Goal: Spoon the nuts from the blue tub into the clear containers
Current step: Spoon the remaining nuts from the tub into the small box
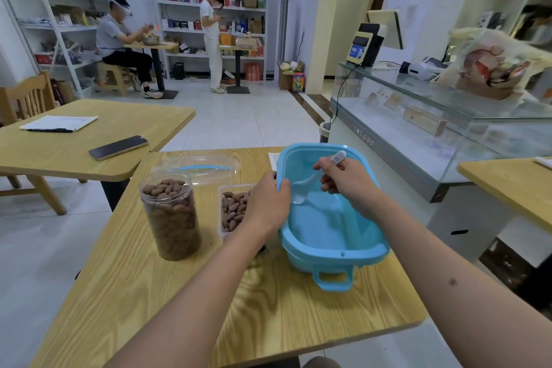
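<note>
On the wooden table (149,293) the blue tub (334,236) is tipped toward the left, and no nuts show inside, so it looks scraped clean. Left hand (265,203) curls its fingers over the rim to keep it steady. Right hand (343,179) pinches a clear spoon (304,188) down in the tub. Nuts now fill the tall jar (171,215) and the small box (231,212) just beside the tub.

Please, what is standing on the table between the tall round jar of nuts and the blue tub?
In the head view, a low clear container of nuts stands between the jar and the blue tub. The left hand, gripping the tub's rim, partly covers it.
</note>
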